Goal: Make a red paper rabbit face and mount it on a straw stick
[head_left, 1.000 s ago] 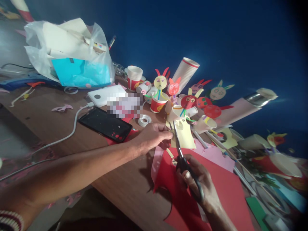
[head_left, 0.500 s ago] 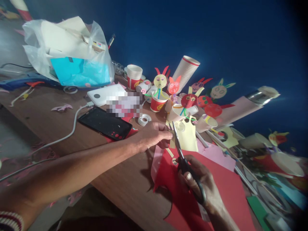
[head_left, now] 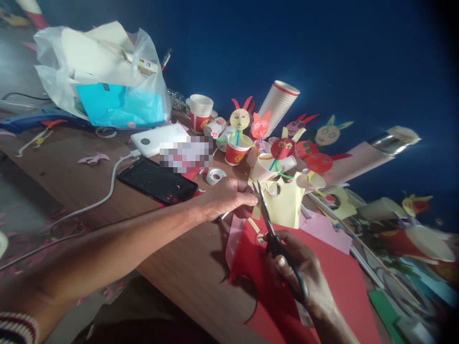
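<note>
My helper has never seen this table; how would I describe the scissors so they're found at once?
Find the large red sheet at the picture's lower right. Over it is the right hand, gripping the scissors. Black handles and narrow silvery blades, slightly parted, set them apart from the pale yellow paper alongside.

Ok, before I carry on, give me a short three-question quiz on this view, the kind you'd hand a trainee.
1. What tool is in the right grip?
2. Pick the colour of the large sheet below the right grip: a) green, b) red, c) blue.
3. True or false: the white tape roll is inside the plastic bag.

Key:
1. The scissors.
2. b.
3. False; it lies on the table, near the left grip.
</note>
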A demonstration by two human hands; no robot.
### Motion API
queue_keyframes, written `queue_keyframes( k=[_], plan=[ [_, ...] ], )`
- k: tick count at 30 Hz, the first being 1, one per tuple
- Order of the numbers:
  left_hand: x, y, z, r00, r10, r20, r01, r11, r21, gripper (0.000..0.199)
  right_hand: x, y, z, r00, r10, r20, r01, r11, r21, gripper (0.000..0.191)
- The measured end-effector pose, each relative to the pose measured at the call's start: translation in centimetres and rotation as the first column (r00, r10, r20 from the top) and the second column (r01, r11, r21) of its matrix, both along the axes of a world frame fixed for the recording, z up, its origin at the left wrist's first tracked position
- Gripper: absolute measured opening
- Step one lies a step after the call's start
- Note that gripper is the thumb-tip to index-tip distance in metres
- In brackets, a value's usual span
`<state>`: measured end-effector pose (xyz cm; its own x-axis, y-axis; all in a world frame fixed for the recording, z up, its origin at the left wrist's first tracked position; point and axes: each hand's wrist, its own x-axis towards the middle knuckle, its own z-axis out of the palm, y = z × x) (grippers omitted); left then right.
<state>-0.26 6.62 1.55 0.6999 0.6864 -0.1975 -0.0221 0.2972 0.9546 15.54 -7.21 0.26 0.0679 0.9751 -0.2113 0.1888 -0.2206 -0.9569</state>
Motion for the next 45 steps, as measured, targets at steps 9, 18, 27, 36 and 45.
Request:
queue_keyframes(
  k=[9,18,27,36,45],
  plan=[
    [0.0,0.1,0.0,0.999,0.005,-0.041,-0.003,1.000,0.028,0.006,0.5,0.1,-0.5,0.996,0.084,-0.014,-0.084,0.996,0.020,0.042],
    [0.1,0.0,0.4,0.998,-0.002,-0.056,0.002,1.000,0.005,0.007,0.7,0.0,-0.7,0.998,0.069,0.006,-0.069,0.997,0.048,0.038],
    [-0.1,0.2,0.5,0.998,-0.032,-0.054,0.033,0.999,0.007,0.005,1.0,-0.1,-0.5,0.999,0.054,0.006,-0.054,0.999,0.003,0.045],
    [-0.1,0.3,0.5,0.996,-0.037,-0.082,0.039,0.999,0.016,0.005,0.8,-0.2,-0.1,0.999,0.024,0.029,-0.023,1.000,-0.020,0.044],
    [0.0,-0.1,0.1,0.998,-0.053,0.028,0.056,0.992,-0.113,0.009,1.5,0.0,-0.8,0.998,0.053,0.044,-0.054,0.998,0.025,0.040]
  ],
)
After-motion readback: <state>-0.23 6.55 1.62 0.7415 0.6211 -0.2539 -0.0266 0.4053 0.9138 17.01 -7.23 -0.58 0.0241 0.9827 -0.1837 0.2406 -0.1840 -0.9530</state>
